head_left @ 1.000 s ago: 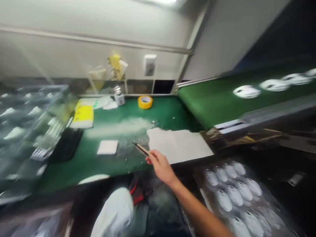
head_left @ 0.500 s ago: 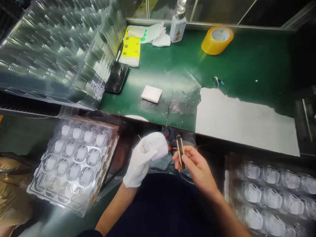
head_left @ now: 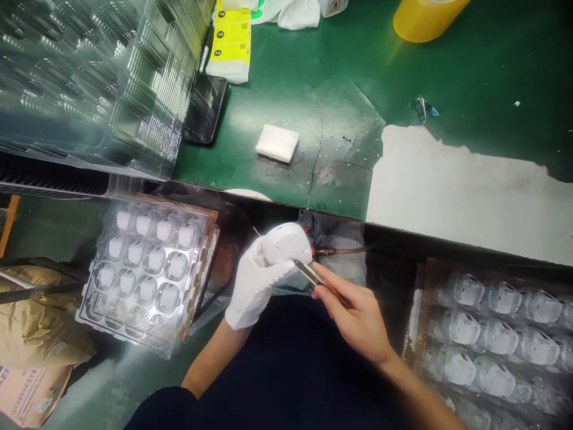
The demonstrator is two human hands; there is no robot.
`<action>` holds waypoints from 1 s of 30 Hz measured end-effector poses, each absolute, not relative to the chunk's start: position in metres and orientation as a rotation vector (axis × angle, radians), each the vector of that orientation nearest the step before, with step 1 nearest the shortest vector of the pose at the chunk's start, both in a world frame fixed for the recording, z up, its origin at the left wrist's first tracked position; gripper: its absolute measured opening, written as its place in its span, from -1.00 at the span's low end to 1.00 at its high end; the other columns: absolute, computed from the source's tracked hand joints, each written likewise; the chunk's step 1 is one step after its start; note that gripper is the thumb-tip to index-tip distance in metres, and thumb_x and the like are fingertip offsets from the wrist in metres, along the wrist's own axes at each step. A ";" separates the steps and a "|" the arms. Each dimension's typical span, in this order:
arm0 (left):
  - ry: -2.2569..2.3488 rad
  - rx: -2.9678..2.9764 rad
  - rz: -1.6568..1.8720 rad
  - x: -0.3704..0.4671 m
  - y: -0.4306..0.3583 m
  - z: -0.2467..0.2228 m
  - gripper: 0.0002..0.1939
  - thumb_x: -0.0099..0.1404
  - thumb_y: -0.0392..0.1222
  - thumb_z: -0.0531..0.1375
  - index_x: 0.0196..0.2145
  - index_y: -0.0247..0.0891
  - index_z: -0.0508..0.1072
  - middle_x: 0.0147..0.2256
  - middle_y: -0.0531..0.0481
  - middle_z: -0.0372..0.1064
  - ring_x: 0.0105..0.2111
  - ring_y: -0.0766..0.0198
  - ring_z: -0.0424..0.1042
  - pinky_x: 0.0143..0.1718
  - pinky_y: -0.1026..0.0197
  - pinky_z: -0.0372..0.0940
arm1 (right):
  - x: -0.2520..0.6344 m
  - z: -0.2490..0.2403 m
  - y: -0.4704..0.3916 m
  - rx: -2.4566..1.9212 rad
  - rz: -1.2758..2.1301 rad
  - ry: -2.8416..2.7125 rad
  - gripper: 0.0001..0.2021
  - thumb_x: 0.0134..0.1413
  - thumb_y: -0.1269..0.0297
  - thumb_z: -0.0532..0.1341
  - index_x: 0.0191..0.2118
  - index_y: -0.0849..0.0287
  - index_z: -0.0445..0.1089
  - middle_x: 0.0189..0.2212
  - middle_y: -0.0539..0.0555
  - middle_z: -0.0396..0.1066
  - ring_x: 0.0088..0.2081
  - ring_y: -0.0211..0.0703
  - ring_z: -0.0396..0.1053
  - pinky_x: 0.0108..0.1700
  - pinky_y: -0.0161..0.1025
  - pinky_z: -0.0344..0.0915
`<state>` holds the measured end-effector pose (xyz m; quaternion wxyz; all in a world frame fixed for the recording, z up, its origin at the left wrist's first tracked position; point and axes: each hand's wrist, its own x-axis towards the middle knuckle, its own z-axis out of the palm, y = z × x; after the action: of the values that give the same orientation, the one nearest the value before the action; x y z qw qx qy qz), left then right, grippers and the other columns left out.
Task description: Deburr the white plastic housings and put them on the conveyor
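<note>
My left hand (head_left: 256, 283), in a white glove, is closed around a rounded white plastic shell (head_left: 286, 243) with small holes in its face. The bare right hand (head_left: 356, 319) grips a slim dark tool with pale sides and a pointed tip (head_left: 308, 273); its exact kind is unclear. The tool's tip is at the lower edge of the shell, close to my left thumb; whether it touches is unclear. Behind the shell are a red-tipped fitting and a thin brown hose (head_left: 344, 251), partly hidden.
The green bench (head_left: 349, 60) holds a white sponge block (head_left: 277, 143), a dark phone-like slab (head_left: 206, 110), yellow labels (head_left: 230, 36), a tape roll (head_left: 425, 21) and stacked clear trays (head_left: 147, 89). Trays of white parts stand at left (head_left: 188, 286) and right (head_left: 421, 310).
My right hand has tilted the tool and brought its tip left to the shell's lower edge. The brown hose now shows. The view has shifted downward and closer to the bench.
</note>
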<state>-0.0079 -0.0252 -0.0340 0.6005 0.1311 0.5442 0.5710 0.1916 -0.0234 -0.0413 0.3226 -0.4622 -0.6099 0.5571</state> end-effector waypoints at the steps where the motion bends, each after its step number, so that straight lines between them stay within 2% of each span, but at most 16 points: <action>1: 1.274 0.306 1.321 -0.008 -0.026 -0.034 -0.36 -0.02 -0.18 0.64 0.03 -0.23 0.64 0.04 -0.16 0.67 -0.01 0.04 0.66 0.02 0.10 0.57 | 0.191 -0.041 -0.024 -1.187 1.443 -1.612 -0.64 0.41 0.36 0.29 0.24 0.05 0.61 -0.38 0.04 0.63 -0.43 -0.17 0.53 -0.31 -0.25 0.54; 7: 1.332 0.384 1.326 -0.009 -0.031 -0.038 -0.40 0.01 -0.20 0.63 0.02 -0.22 0.62 0.06 -0.14 0.67 0.05 0.00 0.65 0.08 0.06 0.55 | 0.189 -0.039 -0.025 -1.145 1.427 -1.655 -0.64 0.42 0.37 0.28 0.22 0.04 0.62 -0.42 0.03 0.59 -0.45 -0.17 0.50 -0.37 -0.25 0.51; 11: 1.389 0.391 1.306 -0.008 -0.033 -0.040 -0.42 0.00 -0.18 0.64 -0.03 -0.24 0.61 -0.01 -0.11 0.68 -0.03 0.03 0.67 0.05 0.05 0.56 | 0.189 -0.039 -0.026 -1.163 1.408 -1.667 -0.65 0.43 0.36 0.27 0.22 0.04 0.63 -0.44 0.03 0.58 -0.45 -0.16 0.49 -0.38 -0.23 0.50; 18: 1.388 0.396 1.308 -0.007 -0.036 -0.040 -0.46 0.04 -0.21 0.62 -0.03 -0.24 0.61 0.00 -0.11 0.68 -0.01 0.03 0.67 0.06 0.06 0.56 | 0.188 -0.037 -0.026 -1.115 1.381 -1.675 -0.59 0.39 0.47 0.28 0.24 0.01 0.61 -0.42 0.02 0.58 -0.45 -0.18 0.49 -0.39 -0.25 0.46; 27: 1.320 0.402 1.310 -0.007 -0.036 -0.033 -0.46 0.12 -0.24 0.59 0.07 -0.16 0.65 0.11 -0.12 0.65 0.13 -0.09 0.62 0.22 -0.08 0.52 | 0.187 -0.036 -0.032 -1.109 1.339 -1.744 -0.61 0.42 0.46 0.26 0.25 0.09 0.60 -0.46 0.02 0.53 -0.49 -0.24 0.43 -0.43 -0.29 0.39; 30: 1.307 0.446 1.311 -0.009 -0.035 -0.029 -0.48 0.16 -0.25 0.57 0.08 -0.12 0.67 0.11 -0.09 0.65 0.12 -0.04 0.62 0.20 -0.02 0.52 | 0.187 -0.034 -0.033 -1.096 1.317 -1.766 -0.59 0.41 0.50 0.26 0.27 0.09 0.59 -0.47 0.01 0.50 -0.50 -0.25 0.39 -0.44 -0.30 0.36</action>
<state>-0.0093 -0.0348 -0.0295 0.5798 0.1909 0.5592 0.5610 0.1866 -0.0327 -0.0339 0.3339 -0.4199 -0.6765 0.5046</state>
